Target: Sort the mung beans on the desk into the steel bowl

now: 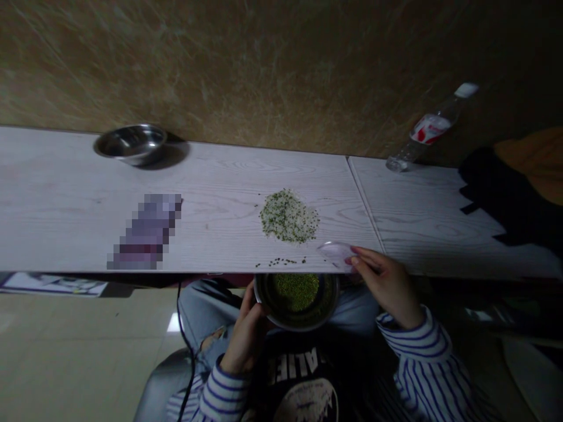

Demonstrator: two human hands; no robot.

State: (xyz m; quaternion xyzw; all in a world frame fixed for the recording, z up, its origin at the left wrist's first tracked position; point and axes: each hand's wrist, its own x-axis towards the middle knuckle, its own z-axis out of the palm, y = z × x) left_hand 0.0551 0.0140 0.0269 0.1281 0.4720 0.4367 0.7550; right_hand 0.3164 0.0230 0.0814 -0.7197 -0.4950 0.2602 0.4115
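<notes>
Mixed pile of white grains and green mung beans point(289, 217) on the white wood-grain tabletop point(220, 181), landmark for everything here. Left hand point(250, 331): fingers curled round the left rim of the bean bowl point(299, 326), a metal bowl on the near side of the pile, just past the table edge and above the person's lap; whether it touches the edge, can't tell. Green mung beans point(298, 291) lie loose inside it. Right hand point(387, 284): thumb and fingers pinched together on a thin clear plastic piece point(338, 253) (lid or scraper, can't tell which), to the near right of the pile and apart from it. Short row of stray beans point(287, 261) on the near side of the pile, between it and the bean bowl. Second stainless steel bowl point(132, 146) far left of the pile, by the marbled wall point(220, 64). Pixelated flat item point(145, 234) left of the pile, contents unreadable. Clear plastic bottle point(428, 132), white cap, red-and-white label, upright but slanting in view, to the far right of the pile. Dark-and-orange item point(528, 181) further right of the pile, too dim to identify.
</notes>
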